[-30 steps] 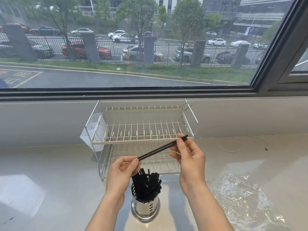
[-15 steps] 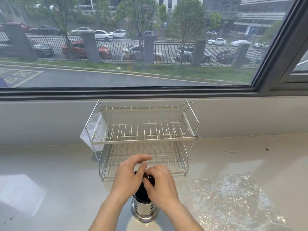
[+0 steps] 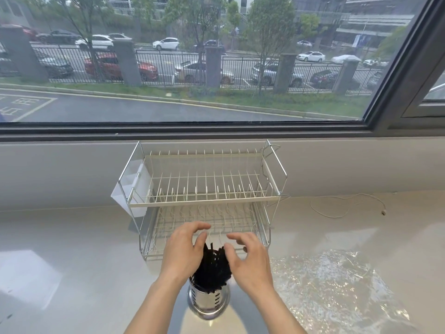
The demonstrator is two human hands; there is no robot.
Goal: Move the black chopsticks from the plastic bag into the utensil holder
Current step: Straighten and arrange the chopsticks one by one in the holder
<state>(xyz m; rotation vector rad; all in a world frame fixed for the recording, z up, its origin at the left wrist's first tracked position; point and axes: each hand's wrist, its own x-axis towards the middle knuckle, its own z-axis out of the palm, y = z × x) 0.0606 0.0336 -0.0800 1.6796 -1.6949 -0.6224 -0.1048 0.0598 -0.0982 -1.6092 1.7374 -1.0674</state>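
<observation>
A shiny metal utensil holder (image 3: 208, 302) stands on the pale counter near the front edge, filled with a bundle of black chopsticks (image 3: 213, 268) that lean in all directions. My left hand (image 3: 183, 251) hovers at the bundle's left side, fingers spread, its thumb close to the chopstick tips. My right hand (image 3: 248, 259) is on the bundle's right side, fingers apart and curled, holding nothing. The clear plastic bag (image 3: 337, 290) lies flat and crumpled on the counter to the right, with no chopsticks visible in it.
A two-tier wire dish rack (image 3: 204, 198) stands right behind the holder against the window ledge. A thin white cord (image 3: 346, 206) lies on the counter at the back right. A large window fills the top of the view.
A second ago both hands held one black chopstick above the holder. They brought it down into the bundle, closed over it, and now both have opened and drawn apart.
</observation>
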